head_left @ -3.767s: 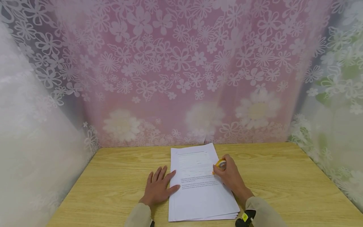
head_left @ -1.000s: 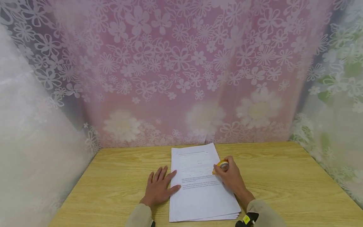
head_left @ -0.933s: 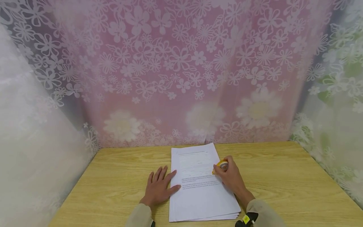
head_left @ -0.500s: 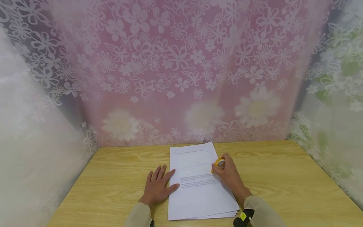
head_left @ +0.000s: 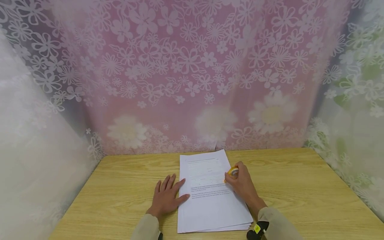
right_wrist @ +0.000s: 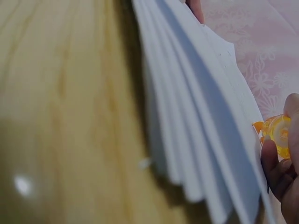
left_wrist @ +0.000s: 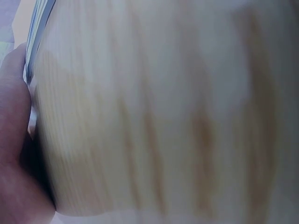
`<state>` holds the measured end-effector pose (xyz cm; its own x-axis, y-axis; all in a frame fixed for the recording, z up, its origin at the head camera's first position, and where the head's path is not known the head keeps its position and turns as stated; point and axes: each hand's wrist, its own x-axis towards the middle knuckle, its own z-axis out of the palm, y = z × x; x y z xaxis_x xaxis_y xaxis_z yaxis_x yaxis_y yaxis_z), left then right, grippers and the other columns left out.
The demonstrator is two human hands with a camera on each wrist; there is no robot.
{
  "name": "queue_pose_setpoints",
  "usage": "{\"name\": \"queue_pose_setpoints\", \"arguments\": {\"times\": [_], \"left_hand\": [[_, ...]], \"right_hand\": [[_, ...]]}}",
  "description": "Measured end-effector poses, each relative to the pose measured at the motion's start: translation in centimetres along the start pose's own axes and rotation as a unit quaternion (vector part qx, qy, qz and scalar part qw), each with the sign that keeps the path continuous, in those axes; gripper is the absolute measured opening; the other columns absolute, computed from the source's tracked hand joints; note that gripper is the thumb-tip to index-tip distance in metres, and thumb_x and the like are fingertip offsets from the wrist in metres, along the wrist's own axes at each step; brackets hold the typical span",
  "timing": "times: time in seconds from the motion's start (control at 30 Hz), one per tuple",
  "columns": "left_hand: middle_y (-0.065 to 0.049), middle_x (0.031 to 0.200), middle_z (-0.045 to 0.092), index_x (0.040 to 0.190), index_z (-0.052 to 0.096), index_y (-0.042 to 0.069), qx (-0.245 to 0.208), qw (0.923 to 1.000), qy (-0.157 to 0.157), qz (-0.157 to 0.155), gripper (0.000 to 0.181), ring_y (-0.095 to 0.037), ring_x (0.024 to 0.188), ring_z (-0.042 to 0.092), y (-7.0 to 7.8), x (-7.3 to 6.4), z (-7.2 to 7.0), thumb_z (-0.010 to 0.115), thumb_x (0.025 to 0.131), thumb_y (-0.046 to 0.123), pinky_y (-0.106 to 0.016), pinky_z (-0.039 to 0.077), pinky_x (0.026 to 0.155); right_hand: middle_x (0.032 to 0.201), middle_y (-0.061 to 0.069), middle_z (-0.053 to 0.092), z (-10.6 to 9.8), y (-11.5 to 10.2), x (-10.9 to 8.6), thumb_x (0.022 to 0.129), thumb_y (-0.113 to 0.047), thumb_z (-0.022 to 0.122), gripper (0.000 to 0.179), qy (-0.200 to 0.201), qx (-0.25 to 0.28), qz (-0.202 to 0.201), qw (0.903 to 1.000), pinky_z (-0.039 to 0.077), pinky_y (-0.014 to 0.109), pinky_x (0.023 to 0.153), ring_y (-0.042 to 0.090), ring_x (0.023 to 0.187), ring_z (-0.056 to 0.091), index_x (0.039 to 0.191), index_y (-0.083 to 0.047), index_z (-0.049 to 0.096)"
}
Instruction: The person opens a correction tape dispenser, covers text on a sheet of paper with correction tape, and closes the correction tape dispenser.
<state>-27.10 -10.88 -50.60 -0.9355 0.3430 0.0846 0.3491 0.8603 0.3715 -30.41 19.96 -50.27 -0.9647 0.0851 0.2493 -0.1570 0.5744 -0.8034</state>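
Observation:
A stack of printed paper sheets point(head_left: 214, 213) lies on the table, with a block of text across its middle. My right hand point(head_left: 244, 186) pinches a small orange, see-through correction tape dispenser point(head_left: 233, 172) between thumb and fingers. Its tip points down at the right end of a text line, right at the paper. In the right wrist view the dispenser point(right_wrist: 279, 133) shows a round reel inside. My left hand point(head_left: 166, 197) lies flat with fingers spread, thumb and index fingertip on the left edge of the sheets, the other fingers on the wood.
The wooden table point(head_left: 129, 176) reaches back to a pink flowered curtain point(head_left: 192, 83). Pale sheeting point(head_left: 39, 150) hangs at the left side, and more at the right. In the right wrist view the near sheet edges point(right_wrist: 187, 154) fan apart.
My right hand with the correction tape shifts only slightly from side to side beside the text. The left hand and the sheets stay put; the head view moves a little.

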Motion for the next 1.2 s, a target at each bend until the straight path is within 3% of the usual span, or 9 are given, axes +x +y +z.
{"name": "queue_pose_setpoints", "arguments": {"times": [0.17, 0.4, 0.57, 0.87, 1.07, 1.2], "left_hand": [[-0.012, 0.155, 0.025, 0.146, 0.041, 0.029, 0.004, 1.0000, 0.003, -0.003, 0.068, -0.035, 0.141, 0.016, -0.4, 0.0, 0.6, 0.041, 0.090, 0.068, -0.059, 0.005, 0.108], [-0.013, 0.154, 0.026, 0.145, 0.043, 0.026, 0.005, 1.0000, -0.004, -0.003, 0.066, -0.036, 0.141, 0.017, 0.2, -0.1, 0.1, 0.045, 0.091, 0.064, -0.061, 0.007, 0.108], [-0.010, 0.156, 0.022, 0.147, 0.040, 0.029, 0.012, 0.9999, -0.006, -0.010, 0.069, -0.033, 0.143, 0.013, -0.2, 0.2, 0.7, 0.041, 0.090, 0.068, -0.058, 0.004, 0.109], [-0.007, 0.156, 0.022, 0.146, 0.042, 0.032, 0.017, 0.9997, 0.014, -0.006, 0.072, -0.030, 0.143, 0.013, -1.0, 0.5, 1.4, 0.036, 0.088, 0.074, -0.057, 0.005, 0.108], [-0.008, 0.156, 0.023, 0.146, 0.042, 0.031, 0.008, 0.9999, 0.009, -0.009, 0.070, -0.031, 0.142, 0.014, -0.7, 0.4, 1.0, 0.040, 0.089, 0.071, -0.058, 0.004, 0.108], [-0.012, 0.154, 0.026, 0.146, 0.043, 0.028, 0.001, 0.9999, 0.013, -0.002, 0.067, -0.035, 0.141, 0.016, -0.4, 0.2, 0.6, 0.044, 0.090, 0.066, -0.060, 0.005, 0.107]], "right_hand": [[0.103, 0.014, 0.048, -0.1, 0.2, -0.1, 0.086, -0.020, 0.070, 0.042, 0.003, -0.002, 0.015, 0.9999, 0.046, 0.034, 0.074, 0.025, 0.088, 0.050, 0.112, 0.000, 0.043], [0.103, 0.016, 0.048, -0.6, 0.0, -0.2, 0.086, -0.018, 0.070, 0.044, -0.001, 0.008, 0.024, 0.9997, 0.046, 0.035, 0.075, 0.027, 0.090, 0.051, 0.114, 0.002, 0.043], [0.103, 0.015, 0.048, -0.7, 0.0, -0.3, 0.086, -0.018, 0.070, 0.045, 0.005, 0.005, 0.029, 0.9996, 0.045, 0.034, 0.074, 0.027, 0.090, 0.050, 0.115, 0.002, 0.042], [0.105, 0.016, 0.046, -0.6, -0.3, -0.3, 0.087, -0.020, 0.068, 0.045, 0.015, 0.011, 0.035, 0.9992, 0.047, 0.031, 0.070, 0.027, 0.092, 0.048, 0.117, 0.002, 0.041], [0.096, 0.019, 0.054, -0.7, 0.7, -0.6, 0.090, -0.026, 0.067, 0.057, 0.017, 0.115, 0.072, 0.9906, 0.050, 0.034, 0.041, 0.025, 0.054, 0.057, 0.129, 0.000, 0.034], [0.091, 0.017, 0.056, -0.6, 1.1, -0.7, 0.090, -0.034, 0.068, 0.061, 0.001, 0.135, 0.071, 0.9883, 0.049, 0.035, 0.040, 0.022, 0.047, 0.054, 0.129, -0.003, 0.034]]}}
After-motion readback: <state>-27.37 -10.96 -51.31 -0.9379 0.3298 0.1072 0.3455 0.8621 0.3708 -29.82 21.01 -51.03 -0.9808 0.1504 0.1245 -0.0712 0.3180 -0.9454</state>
